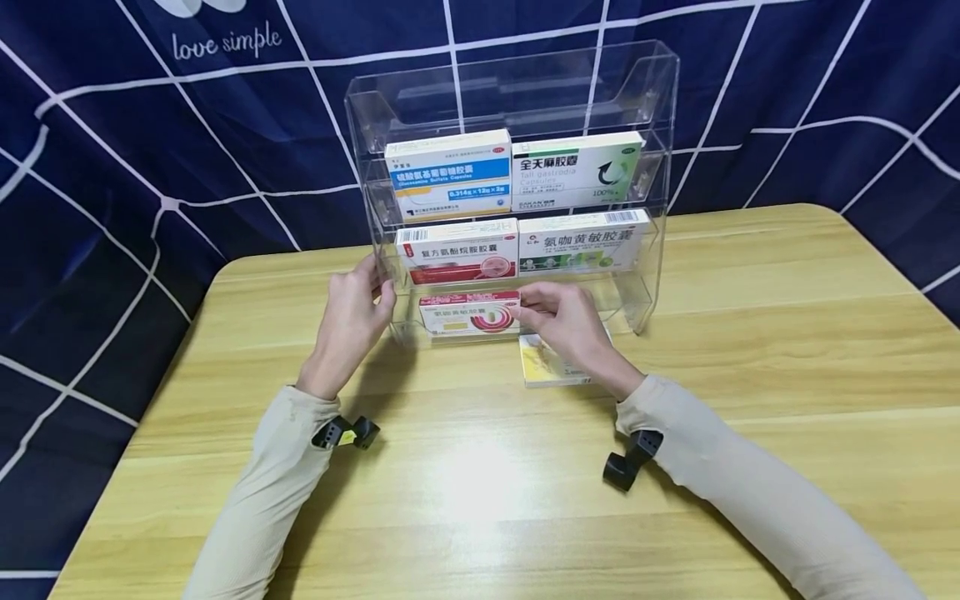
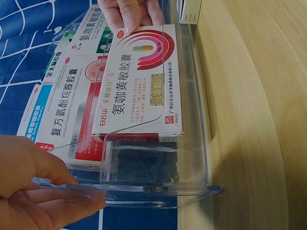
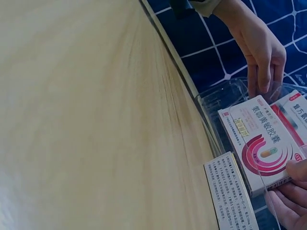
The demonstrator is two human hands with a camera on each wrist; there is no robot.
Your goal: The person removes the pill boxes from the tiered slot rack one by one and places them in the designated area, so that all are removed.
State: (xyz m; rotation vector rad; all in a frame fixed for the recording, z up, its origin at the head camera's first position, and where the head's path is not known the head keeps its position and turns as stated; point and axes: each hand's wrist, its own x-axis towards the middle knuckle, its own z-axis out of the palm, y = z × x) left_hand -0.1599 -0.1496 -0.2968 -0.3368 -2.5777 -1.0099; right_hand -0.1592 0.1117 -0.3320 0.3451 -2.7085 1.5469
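A clear plastic tiered rack [image 1: 517, 68] stands on the table with medicine boxes in its tiers. My left hand [image 1: 348, 315] pinches the rack's left side wall between thumb and fingers, as the left wrist view shows [image 2: 41, 191]. In the bottom tier is a white medicine box [image 1: 468, 318] with a red top edge and pink rings on its front. My right hand [image 1: 566, 325] grips this box by its right end, thumb on the front face. In the right wrist view, the box [image 3: 261, 143] leans behind the tier's clear front lip.
A yellow-and-white box [image 1: 551, 367] lies on the table before the rack, partly under my right hand. The upper tiers hold a blue-banded box [image 1: 450, 179], a green-and-white box [image 1: 577, 175], a red-and-white box [image 1: 461, 254] and another green-and-white box [image 1: 581, 242]. Behind hangs a dark blue checked cloth [image 1: 225, 142].
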